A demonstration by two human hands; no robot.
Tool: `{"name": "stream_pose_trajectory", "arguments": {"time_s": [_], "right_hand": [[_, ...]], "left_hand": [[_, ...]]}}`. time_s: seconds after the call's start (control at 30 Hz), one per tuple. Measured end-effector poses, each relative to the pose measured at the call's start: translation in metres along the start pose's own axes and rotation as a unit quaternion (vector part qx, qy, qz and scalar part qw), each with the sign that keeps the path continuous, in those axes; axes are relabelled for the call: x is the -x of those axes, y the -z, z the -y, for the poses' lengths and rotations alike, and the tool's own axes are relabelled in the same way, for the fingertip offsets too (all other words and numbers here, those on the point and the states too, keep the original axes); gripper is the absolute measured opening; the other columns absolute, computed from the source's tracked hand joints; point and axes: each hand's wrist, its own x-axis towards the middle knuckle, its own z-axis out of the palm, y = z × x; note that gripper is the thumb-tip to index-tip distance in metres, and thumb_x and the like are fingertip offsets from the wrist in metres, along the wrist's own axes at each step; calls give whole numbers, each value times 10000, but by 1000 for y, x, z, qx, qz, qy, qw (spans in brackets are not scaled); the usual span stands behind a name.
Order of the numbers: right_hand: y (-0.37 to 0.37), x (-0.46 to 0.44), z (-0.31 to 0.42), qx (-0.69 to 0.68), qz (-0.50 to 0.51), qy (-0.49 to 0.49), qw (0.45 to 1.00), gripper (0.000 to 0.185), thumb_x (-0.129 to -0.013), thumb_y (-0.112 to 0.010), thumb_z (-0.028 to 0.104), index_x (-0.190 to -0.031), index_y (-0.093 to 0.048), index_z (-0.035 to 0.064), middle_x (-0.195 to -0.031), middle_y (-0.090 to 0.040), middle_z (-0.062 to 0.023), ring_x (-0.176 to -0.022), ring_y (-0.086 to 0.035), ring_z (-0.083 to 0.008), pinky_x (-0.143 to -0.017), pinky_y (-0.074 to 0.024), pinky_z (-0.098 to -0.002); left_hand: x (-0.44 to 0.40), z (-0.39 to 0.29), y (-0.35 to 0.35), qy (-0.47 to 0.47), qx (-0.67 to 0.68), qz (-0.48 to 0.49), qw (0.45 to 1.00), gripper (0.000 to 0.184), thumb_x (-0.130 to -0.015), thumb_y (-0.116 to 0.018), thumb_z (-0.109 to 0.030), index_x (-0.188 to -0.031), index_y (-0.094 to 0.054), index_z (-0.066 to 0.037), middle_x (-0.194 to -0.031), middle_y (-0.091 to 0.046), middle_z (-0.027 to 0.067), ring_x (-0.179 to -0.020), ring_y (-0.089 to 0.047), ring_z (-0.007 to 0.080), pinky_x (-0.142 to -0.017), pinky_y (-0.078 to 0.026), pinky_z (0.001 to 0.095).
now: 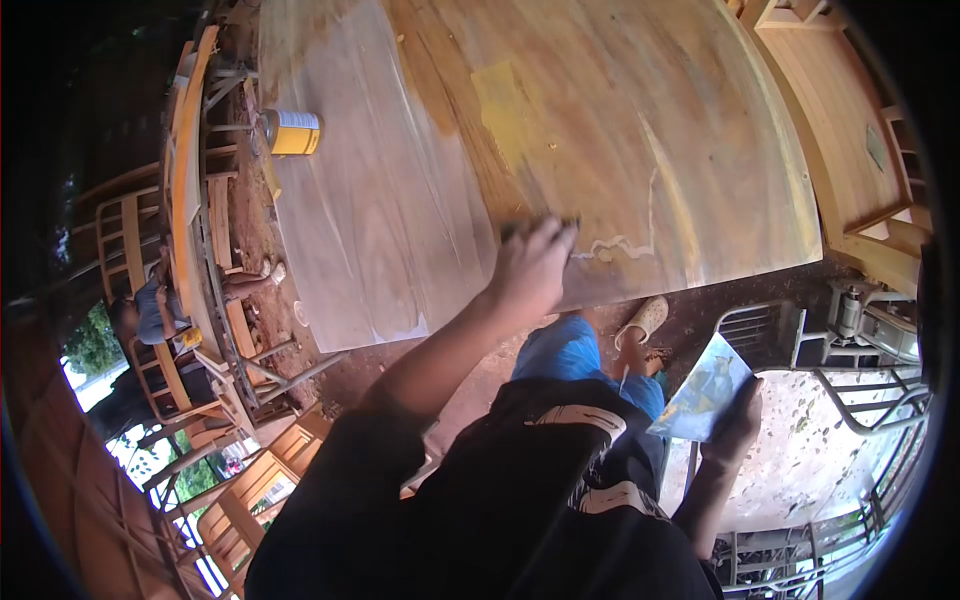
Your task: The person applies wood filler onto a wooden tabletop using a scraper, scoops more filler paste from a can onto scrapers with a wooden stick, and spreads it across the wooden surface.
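Note:
A large wooden board [400,180] fills the top middle, pale at its left and streaked with brown and yellow stain at its right. My left hand [540,262] is pressed on the board near its front edge, fingers closed round something small and dark that I cannot make out. Beside it, a pale wavy smear [615,247] marks the surface. Lower right, off the board, my right hand [735,422] grips a thin flat sheet [705,392] smeared with blue, white and yellow.
A yellow tin [292,132] stands at the board's left edge. Wooden furniture [835,110] is at the upper right. A pale, speckled tabletop [800,440] lies right of me. A person [160,305] sits at the far left, among wooden frames. A clog-shod foot [648,318] shows below the board.

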Motion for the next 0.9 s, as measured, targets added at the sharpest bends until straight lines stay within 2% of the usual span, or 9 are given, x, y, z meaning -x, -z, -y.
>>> {"name": "stream_pose_trajectory", "arguments": {"time_s": [0.1, 0.17, 0.27, 0.4, 0.57, 0.67, 0.73, 0.83, 0.9], "right_hand": [[-17, 11, 16, 56, -84, -6, 995, 388, -970, -361, 345, -1076, -508, 2, -982, -542, -79, -876, -524, -131, -793, -417, -266], [-16, 13, 11, 35, -63, 77, 994, 367, -971, -366, 339, -1027, -525, 13, -923, -539, -65, -825, -517, -117, -744, -422, -248], [16, 14, -1, 93, -113, 103, 984, 348, -970, -351, 216, -1138, -478, -62, -917, -543, -79, -805, -502, -155, -724, -417, -293], [29, 22, -7, 142, -80, 117, 980, 406, -938, -365, 122, -1267, -371, -117, -971, -542, -136, -878, -518, -233, -789, -416, -332], [-20, 13, 6, -24, -120, 13, 992, 373, -981, -347, 275, -1126, -503, -30, -930, -529, -62, -842, -518, -118, -737, -410, -239], [-25, 4, 9, 83, -66, -3, 994, 384, -972, -353, 354, -1098, -479, 13, -958, -462, -30, -831, -419, -101, -717, -321, -236], [-25, 1, 13, 74, -38, -38, 996, 462, -962, -377, 356, -1243, -428, -8, -1190, -502, -95, -1069, -490, -174, -926, -375, -315], [-13, -5, 4, 85, -18, 24, 996, 460, -957, -390, 367, -1234, -437, 3, -1165, -509, -92, -1047, -499, -176, -917, -382, -326], [-6, -6, 0, 83, -37, 26, 996, 444, -954, -396, 375, -1198, -458, 9, -1124, -516, -83, -1020, -502, -172, -907, -385, -332]], "left_hand": [[-22, 17, 37, -77, 108, 130, 983, 367, -679, -516, 6, -1035, -605, -2, -962, -603, 216, -942, -572, 330, -829, -440, 407], [-87, 72, 54, -67, 43, 6, 997, 362, -700, -528, -7, -1053, -607, -6, -953, -619, 228, -929, -593, 336, -811, -462, 385], [-194, 128, 107, 82, -11, 12, 996, 381, -721, -547, -39, -1090, -620, -101, -937, -647, 174, -834, -629, 295, -723, -487, 356], [-253, 172, 110, 24, 44, 151, 987, 347, -711, -548, -26, -1043, -647, -54, -984, -663, 123, -831, -632, 215, -734, -483, 300], [-151, 73, 67, -9, 19, 200, 980, 414, -644, -521, 15, -1026, -654, -76, -1045, -628, 142, -947, -610, 260, -805, -476, 329], [-62, 10, 28, -19, 46, 153, 987, 396, -651, -505, 33, -1006, -652, -59, -989, -623, 185, -959, -577, 332, -833, -454, 404], [-24, -11, 19, -29, 51, 218, 974, 397, -648, -496, 38, -1008, -644, -40, -978, -615, 214, -972, -571, 346, -841, -446, 420], [-55, 20, 59, -21, 109, 245, 963, 402, -647, -480, 72, -1009, -630, -17, -984, -611, 218, -1020, -552, 359, -878, -432, 407], [-120, 78, 88, -16, 36, 83, 996, 357, -711, -512, 49, -1050, -595, -27, -992, -604, 220, -954, -577, 353, -805, -468, 409]]}}
